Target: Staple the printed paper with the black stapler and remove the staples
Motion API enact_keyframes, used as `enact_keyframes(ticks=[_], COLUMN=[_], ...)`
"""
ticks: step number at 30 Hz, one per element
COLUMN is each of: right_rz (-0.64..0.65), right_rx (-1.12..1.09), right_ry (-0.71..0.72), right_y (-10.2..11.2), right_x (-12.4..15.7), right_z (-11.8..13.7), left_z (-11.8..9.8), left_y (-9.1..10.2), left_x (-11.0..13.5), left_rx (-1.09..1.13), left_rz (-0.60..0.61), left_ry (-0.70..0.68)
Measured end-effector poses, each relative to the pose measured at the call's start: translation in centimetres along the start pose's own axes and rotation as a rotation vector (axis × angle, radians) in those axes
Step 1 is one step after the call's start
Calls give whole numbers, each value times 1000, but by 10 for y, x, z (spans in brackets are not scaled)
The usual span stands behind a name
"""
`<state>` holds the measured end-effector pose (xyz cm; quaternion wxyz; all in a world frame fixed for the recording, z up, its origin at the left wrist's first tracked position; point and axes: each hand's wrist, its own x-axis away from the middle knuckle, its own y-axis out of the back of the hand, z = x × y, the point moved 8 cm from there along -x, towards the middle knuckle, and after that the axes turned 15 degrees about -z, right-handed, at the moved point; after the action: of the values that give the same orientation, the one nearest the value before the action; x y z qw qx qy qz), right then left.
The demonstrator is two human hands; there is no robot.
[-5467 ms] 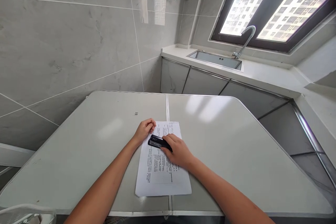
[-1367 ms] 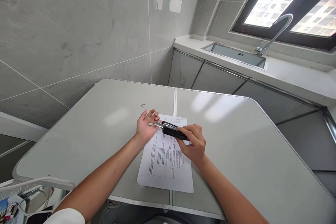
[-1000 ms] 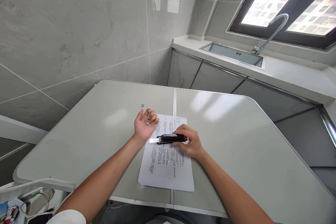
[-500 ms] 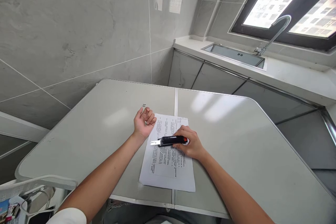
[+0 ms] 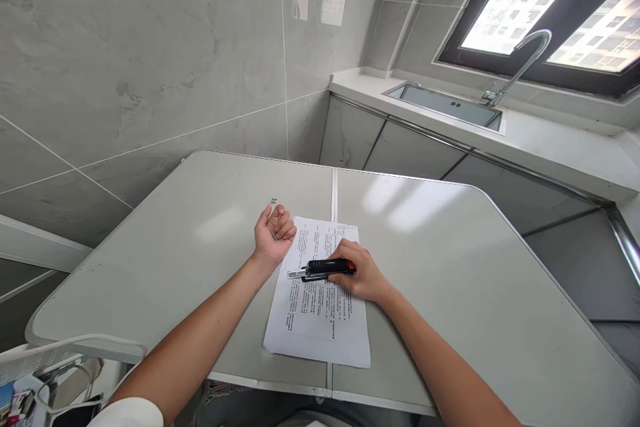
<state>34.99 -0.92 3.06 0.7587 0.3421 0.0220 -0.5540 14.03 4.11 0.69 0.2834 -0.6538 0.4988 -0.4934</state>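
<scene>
My right hand grips a black stapler by its rear end, where a red patch shows. A silver metal piece sticks out of the stapler's front end, pointing left. Under the stapler lie printed sheets of paper, one on top of another as far as the edges show. My left hand rests palm up by the sheets' upper left edge, fingers curled in. Something tiny may be at its fingers, too small to name. Just beyond that hand are small dark strips, perhaps staples, on the table.
The pale folding table has a seam down its middle, under the sheets. Behind it runs a counter with a sink and a curved tap below a window. At lower left stands a white basket with assorted items.
The stapler has tilted slightly in my right hand, and its silver piece shows at a slightly different angle. My left hand keeps its place.
</scene>
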Motion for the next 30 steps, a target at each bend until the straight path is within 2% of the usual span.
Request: enact_keyframes(ticks=[7,23,30], right_rz=[30,84,67], right_rx=[6,-54,-55], right_ry=[13,-1,5], right_y=[0,0,0], right_x=[-1,-3,-3], right_z=[4,7,9], left_z=[2,2,2], left_y=[1,-2,-3], left_x=[1,2,3], left_rx=[-36,-31,-6], left_rz=[-26,-4,-27], left_ry=[9,10,12])
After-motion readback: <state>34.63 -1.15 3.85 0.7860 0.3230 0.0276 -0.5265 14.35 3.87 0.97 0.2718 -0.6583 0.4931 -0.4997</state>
